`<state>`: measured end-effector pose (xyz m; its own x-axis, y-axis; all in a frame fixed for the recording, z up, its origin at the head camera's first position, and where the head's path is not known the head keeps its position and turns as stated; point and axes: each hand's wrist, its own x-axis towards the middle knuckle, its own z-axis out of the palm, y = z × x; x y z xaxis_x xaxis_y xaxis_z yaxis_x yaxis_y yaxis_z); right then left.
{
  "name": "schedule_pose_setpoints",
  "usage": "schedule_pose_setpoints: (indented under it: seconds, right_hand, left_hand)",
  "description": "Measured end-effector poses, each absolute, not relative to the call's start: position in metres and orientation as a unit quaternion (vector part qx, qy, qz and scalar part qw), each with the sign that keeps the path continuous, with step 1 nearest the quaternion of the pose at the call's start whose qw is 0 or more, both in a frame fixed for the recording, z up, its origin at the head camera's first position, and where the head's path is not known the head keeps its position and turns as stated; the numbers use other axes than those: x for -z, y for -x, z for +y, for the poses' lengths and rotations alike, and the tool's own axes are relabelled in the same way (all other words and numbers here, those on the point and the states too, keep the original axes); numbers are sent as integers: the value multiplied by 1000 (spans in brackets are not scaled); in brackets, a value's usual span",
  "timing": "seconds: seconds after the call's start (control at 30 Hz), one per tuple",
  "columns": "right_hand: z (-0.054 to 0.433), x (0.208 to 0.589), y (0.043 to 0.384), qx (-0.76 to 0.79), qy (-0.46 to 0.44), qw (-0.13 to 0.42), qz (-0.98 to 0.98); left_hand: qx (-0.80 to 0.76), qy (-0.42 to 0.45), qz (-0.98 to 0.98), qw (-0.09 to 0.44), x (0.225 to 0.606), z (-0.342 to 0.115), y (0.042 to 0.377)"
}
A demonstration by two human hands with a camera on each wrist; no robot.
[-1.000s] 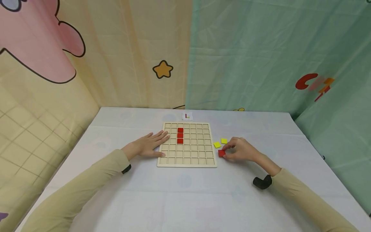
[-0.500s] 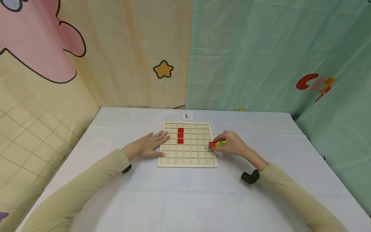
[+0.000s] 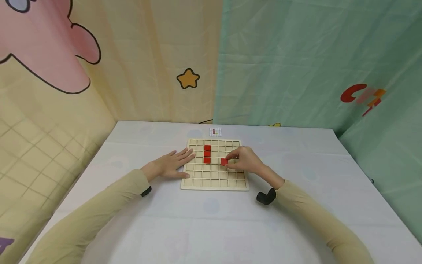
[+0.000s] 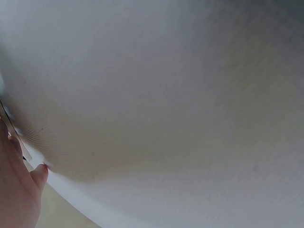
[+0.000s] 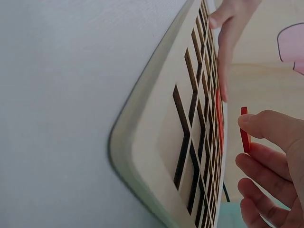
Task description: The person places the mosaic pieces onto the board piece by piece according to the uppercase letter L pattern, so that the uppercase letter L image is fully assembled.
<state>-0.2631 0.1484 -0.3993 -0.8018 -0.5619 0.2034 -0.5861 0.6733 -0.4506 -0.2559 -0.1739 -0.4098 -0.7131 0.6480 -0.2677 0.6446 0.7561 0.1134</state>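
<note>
Right grip (image 3: 247, 160) over board (image 3: 214, 175), red tile (image 3: 224, 161) pinched right at its tips, thumb one side, finger other! Tile leads grip on its left, raised clear of board's cells in right-wrist view. Farther left, between both grips, three red tiles (image 3: 207, 154) seated in one column, one per cell. Left grip (image 3: 169, 165) released, fingers spread straight over board's left edge. Beyond both grips, small patterned card (image 3: 215, 132) on white surface (image 3: 211, 227).
</note>
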Motion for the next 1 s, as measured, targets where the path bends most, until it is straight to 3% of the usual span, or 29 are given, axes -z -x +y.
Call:
schedule_pose_setpoints:
  seconds: [1.0]
  right_hand:
    - [88, 414, 273, -232, -328, -28, -915]
  left_hand:
    - [0, -341, 926, 159, 409, -173, 257]
